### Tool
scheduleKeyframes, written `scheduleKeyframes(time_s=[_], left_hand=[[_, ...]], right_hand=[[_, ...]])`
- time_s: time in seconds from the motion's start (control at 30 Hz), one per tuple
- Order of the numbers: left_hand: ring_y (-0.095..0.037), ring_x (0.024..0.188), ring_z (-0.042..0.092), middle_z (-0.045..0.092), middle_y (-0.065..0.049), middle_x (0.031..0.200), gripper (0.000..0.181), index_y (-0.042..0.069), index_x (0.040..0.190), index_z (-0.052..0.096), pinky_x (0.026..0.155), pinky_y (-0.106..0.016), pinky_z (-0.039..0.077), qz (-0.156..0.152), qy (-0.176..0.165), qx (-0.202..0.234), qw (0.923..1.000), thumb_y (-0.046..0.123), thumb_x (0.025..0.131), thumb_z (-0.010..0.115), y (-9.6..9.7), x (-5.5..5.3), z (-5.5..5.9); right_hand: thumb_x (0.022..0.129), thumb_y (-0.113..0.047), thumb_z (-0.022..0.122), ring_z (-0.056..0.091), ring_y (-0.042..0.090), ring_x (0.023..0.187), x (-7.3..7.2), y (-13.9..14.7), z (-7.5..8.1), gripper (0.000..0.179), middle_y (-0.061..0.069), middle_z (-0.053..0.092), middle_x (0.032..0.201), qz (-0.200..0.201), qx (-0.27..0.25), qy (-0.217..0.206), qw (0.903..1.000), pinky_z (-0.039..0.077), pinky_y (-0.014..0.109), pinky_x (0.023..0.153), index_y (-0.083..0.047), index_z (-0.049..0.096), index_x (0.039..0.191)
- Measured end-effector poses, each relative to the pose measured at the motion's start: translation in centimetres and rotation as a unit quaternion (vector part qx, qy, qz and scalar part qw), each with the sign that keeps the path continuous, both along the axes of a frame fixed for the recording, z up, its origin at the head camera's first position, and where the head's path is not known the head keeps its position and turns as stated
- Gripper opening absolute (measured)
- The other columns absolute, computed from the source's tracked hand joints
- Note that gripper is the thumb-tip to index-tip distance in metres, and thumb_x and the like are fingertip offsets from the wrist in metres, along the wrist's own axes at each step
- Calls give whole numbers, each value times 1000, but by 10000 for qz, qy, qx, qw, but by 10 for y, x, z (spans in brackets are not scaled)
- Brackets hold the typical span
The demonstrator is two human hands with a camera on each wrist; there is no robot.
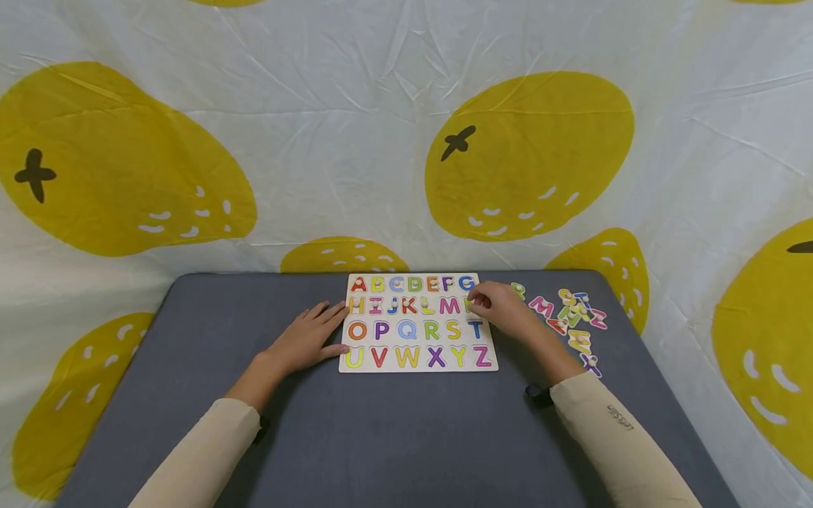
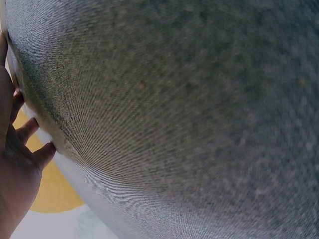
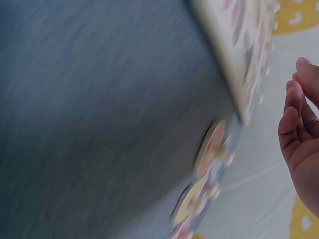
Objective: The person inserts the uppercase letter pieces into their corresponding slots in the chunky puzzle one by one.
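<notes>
A pale alphabet puzzle board (image 1: 392, 364) lies near the far edge of the dark grey table, with rows of coloured letters. Small knobs show on several letters in its top two rows. My left hand (image 1: 305, 337) rests at the board's left side, fingers spread and straight, fingertips and thumb at its edge. Over the right end of the second row hovers my right hand (image 1: 503, 309), its thumb and fingertips bent close together. The letter under them is partly covered. No letter piece shows at those fingertips in the right wrist view, though the pads are hidden.
Loose knobbed letter pieces lie scattered right of the board, among them a pink M (image 1: 542, 305) and a purple X (image 1: 591, 365). A white curtain (image 1: 343, 162) with yellow fruit shapes hangs behind the table (image 1: 406, 437).
</notes>
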State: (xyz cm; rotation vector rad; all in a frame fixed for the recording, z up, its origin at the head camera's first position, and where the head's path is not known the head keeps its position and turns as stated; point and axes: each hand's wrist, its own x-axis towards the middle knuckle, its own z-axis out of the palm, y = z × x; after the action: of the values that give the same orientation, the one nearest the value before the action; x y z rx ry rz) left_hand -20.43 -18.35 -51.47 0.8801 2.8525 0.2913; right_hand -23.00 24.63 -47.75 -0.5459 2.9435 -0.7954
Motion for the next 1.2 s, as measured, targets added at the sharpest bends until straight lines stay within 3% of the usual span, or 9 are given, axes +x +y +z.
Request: scheduleKeyframes(time_s=[0.17, 0.4, 0.63, 0.83, 1.0, 1.2], left_hand=[[-42, 154, 31, 34, -10, 168, 87, 11, 163, 32, 119, -66, 30, -43, 39, -10, 10000, 58, 97, 64, 0, 0, 0], [-41, 154, 30, 34, -9, 168, 87, 12, 164, 32, 120, -65, 30, -51, 53, -7, 10000, 59, 97, 63, 0, -2, -2], [-41, 155, 30, 34, -9, 168, 87, 12, 164, 31, 120, -66, 30, -67, 43, -18, 10000, 60, 97, 62, -1, -2, -4], [-41, 155, 28, 33, -9, 169, 88, 13, 164, 30, 120, -66, 29, -41, -14, -31, 10000, 60, 97, 62, -2, 0, -6], [-41, 155, 28, 33, -8, 169, 87, 13, 164, 30, 120, -66, 29, -39, -23, -16, 10000, 60, 97, 62, -1, 1, -5], [-41, 155, 28, 34, -8, 168, 87, 13, 164, 31, 120, -66, 29, -26, -3, 17, 10000, 59, 97, 63, -2, 2, -5]], right_hand=[[93, -13, 78, 58, 17, 78, 3, 33, -3, 14, 4, 67, 88, -187, -27, 49, 9998, 50, 32, 71, -4, 75, 104], [91, -11, 79, 59, 16, 74, 6, 84, -11, 14, 6, 69, 83, -523, 132, 427, 9976, 48, 32, 68, -2, 74, 100], [96, -14, 74, 62, 25, 83, 10, 120, -11, 18, 11, 70, 92, -1066, 295, 64, 9938, 50, 45, 78, -2, 74, 108], [98, -20, 72, 60, 27, 86, 8, 132, -16, 24, 11, 67, 93, -1356, 355, -464, 9890, 50, 43, 77, -1, 71, 111], [98, -22, 72, 58, 24, 78, 4, 137, -26, 23, 9, 67, 86, -1490, 444, -535, 9864, 48, 36, 69, 0, 69, 104], [99, -20, 72, 57, 21, 71, 3, 135, -24, 20, 8, 68, 82, -1463, 396, -625, 9865, 47, 31, 63, 0, 69, 100]])
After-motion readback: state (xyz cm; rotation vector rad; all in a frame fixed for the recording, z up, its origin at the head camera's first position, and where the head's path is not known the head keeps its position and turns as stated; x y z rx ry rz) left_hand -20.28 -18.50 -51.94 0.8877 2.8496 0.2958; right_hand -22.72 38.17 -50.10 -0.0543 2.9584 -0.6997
